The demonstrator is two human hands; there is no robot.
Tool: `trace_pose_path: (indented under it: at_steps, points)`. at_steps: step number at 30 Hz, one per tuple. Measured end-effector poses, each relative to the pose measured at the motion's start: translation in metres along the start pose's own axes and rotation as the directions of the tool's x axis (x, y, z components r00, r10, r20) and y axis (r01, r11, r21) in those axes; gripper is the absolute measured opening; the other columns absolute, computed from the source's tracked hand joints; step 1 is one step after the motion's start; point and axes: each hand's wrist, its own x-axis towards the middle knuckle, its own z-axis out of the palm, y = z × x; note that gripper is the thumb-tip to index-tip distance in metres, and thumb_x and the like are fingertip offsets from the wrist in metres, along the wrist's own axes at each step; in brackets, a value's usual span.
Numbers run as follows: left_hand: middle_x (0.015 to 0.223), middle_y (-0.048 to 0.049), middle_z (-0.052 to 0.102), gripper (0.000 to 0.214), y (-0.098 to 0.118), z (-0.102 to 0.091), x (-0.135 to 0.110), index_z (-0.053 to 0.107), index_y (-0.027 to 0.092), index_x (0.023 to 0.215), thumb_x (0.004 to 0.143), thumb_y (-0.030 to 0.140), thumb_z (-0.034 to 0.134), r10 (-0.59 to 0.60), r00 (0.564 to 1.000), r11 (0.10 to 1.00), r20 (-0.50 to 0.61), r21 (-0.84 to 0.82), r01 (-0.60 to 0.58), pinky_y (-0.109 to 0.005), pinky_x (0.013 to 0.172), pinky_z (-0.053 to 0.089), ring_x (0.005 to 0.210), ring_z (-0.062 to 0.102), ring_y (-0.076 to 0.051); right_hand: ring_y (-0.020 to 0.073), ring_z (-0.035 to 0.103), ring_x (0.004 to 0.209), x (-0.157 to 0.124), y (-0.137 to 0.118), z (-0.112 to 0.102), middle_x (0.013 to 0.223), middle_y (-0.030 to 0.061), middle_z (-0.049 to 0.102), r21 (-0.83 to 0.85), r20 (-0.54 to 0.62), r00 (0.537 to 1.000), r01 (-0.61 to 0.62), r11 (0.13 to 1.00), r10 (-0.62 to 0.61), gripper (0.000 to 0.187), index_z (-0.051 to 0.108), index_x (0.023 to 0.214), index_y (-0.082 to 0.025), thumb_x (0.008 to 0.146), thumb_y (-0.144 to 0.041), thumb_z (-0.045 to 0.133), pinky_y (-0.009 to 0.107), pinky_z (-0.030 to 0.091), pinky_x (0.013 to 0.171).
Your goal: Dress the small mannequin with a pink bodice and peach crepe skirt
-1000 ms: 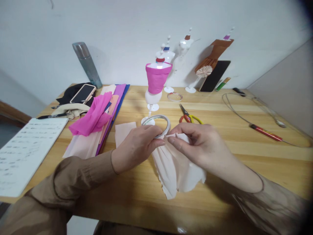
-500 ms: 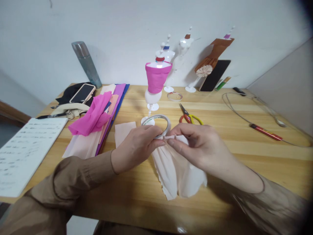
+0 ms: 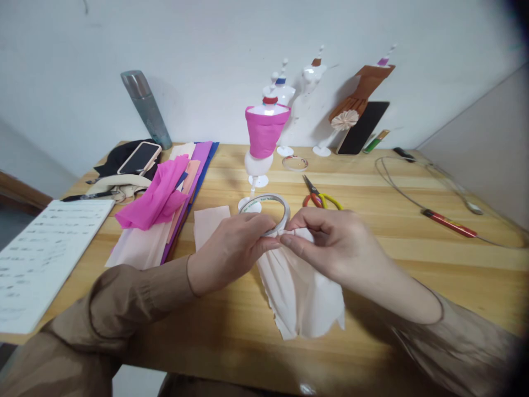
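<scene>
**Both hands pinch the gathered top of a pleated paper**

The pleated paper (image 3: pixel 300 298), pale pink, lies near the middle of the desk (image 3: pixel 413 275), fanning out toward the near edge. Its gathered top is held by both hands. The left hand (image 3: pixel 231 251) closes its grip on that top from the left, and the right hand (image 3: pixel 339 248) pinches it from the right, fingertips almost meeting. A tape roll (image 3: pixel 285 208) stands on edge against the left fingers. Scissors (image 3: pixel 320 197) lie just beyond. A small mannequin (image 3: pixel 264 132) wrapped in pink stands toward the far edge, with stacked coloured sheets (image 3: pixel 165 204) to the left.
</scene>
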Motion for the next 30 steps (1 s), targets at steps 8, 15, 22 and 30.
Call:
trace_pose_path:
  at_steps: [8, 15, 22, 30]
  points:
    - [0.070, 0.0014, 0.054, 0.012, -0.0017, 0.0004, -0.0009, 0.053, 0.014, 0.079, 0.087, 0.022, 0.057, 0.009, 1.000, 1.000, 0.030, 0.013, -0.009, -0.022, 0.058, 0.035, 0.063, 0.047, -0.011, 0.0059, 0.036, 0.041, -0.0024, 0.0035, 0.0015, 0.049, -0.0037, 0.052, 0.000, 0.000, 1.000, -0.017, 1.000, 0.017, 0.019, 0.065, 0.065, -0.016, 0.080, -0.029, 0.062, 0.021, 0.026, 0.039]
    - [0.071, 0.0002, 0.056, 0.014, -0.0020, -0.0005, -0.0003, 0.053, 0.015, 0.079, 0.089, 0.024, 0.055, 0.006, 0.999, 0.999, 0.047, 0.051, -0.008, -0.023, 0.059, 0.036, 0.065, 0.049, -0.012, 0.0069, 0.040, 0.043, -0.0022, -0.0019, -0.0026, 0.049, -0.0037, 0.051, -0.034, 0.030, 1.000, 0.005, 0.999, -0.004, 0.021, 0.063, 0.064, -0.017, 0.082, -0.026, 0.057, 0.021, 0.029, 0.041]
    - [0.073, -0.0003, 0.057, 0.015, -0.0009, -0.0008, -0.0008, 0.052, 0.016, 0.080, 0.090, 0.026, 0.053, -0.004, 0.997, 0.998, 0.071, 0.066, -0.001, -0.023, 0.060, 0.037, 0.066, 0.050, -0.013, 0.0058, 0.034, 0.040, -0.0006, -0.0023, -0.0010, 0.046, -0.0062, 0.042, -0.117, -0.025, 0.999, 0.036, 0.992, -0.039, 0.021, 0.053, 0.060, -0.018, 0.079, -0.025, 0.058, 0.021, 0.027, 0.042]
    - [0.071, -0.0001, 0.055, 0.015, -0.0015, -0.0004, -0.0016, 0.053, 0.014, 0.078, 0.088, 0.024, 0.055, 0.018, 0.996, 0.996, 0.091, 0.084, -0.026, -0.023, 0.058, 0.036, 0.064, 0.049, -0.012, 0.0064, 0.035, 0.040, -0.0008, -0.0015, 0.0001, 0.046, -0.0061, 0.041, -0.151, -0.006, 0.999, 0.035, 0.988, -0.036, 0.019, 0.054, 0.061, -0.018, 0.079, -0.024, 0.058, 0.022, 0.028, 0.043]
